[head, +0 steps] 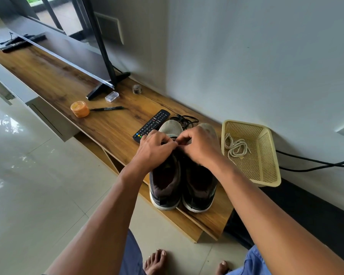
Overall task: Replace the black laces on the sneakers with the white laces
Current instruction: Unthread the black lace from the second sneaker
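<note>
Two dark sneakers with grey toes stand side by side on the wooden TV bench, heels toward me: the left sneaker (165, 181) and the right sneaker (200, 190). My left hand (155, 148) and my right hand (200, 144) meet over the left sneaker's eyelets, fingers curled and pinching a lace end there; its colour is hard to tell. A loose black lace (185, 119) lies in a heap just beyond the toes. A white lace (235, 146) lies coiled in the yellow basket (266, 171) to the right.
A black remote (150, 126) lies left of the sneakers. Farther left are an orange jar (79, 109), a black marker (107, 109), a clear small box (111, 96) and the TV stand foot (107, 84). Black cables (316, 163) run along the wall at right.
</note>
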{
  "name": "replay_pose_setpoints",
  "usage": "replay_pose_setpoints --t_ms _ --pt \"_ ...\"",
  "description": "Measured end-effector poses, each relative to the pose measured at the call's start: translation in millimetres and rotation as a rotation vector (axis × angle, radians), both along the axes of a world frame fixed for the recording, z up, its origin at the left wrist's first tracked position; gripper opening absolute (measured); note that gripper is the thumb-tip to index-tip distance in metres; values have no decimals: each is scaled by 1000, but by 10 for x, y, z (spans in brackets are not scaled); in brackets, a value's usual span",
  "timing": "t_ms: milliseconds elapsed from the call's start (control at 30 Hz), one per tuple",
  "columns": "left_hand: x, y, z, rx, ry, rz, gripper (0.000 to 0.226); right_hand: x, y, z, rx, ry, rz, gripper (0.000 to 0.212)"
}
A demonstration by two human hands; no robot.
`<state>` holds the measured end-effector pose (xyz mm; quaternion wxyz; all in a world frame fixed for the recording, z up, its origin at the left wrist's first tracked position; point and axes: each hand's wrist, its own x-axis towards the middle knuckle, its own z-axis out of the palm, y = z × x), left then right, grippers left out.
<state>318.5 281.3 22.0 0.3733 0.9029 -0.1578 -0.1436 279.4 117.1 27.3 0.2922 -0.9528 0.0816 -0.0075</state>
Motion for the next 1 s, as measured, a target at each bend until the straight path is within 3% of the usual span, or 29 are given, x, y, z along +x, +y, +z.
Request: replay_pose_setpoints --t_ms 67,233,367,500,833,900,1000 --pt "-11 17 63 -72 68 19 25 -16 13 -3 -15 -26 -5 13" --pt "-24 30 17 -145 94 -123 87 -19 -1 48 -35 -21 -5 17" --pt "-10 13 -28 -124 95 -216 104 -17 -8 47 -95 -34 43 16" --pt "-85 -5 1 80 67 -202 102 -17 0 9 -166 -45 81 28" --pt "-116 -84 -53 177 -17 -193 83 -54 -17 269 -472 -40 112 12" --pt "-113 -65 -62 143 2 -205 86 -38 -20 277 -441 -49 114 10" --pt "-84 -32 -117 96 17 -224 92 -25 -63 216 -158 -46 83 14"
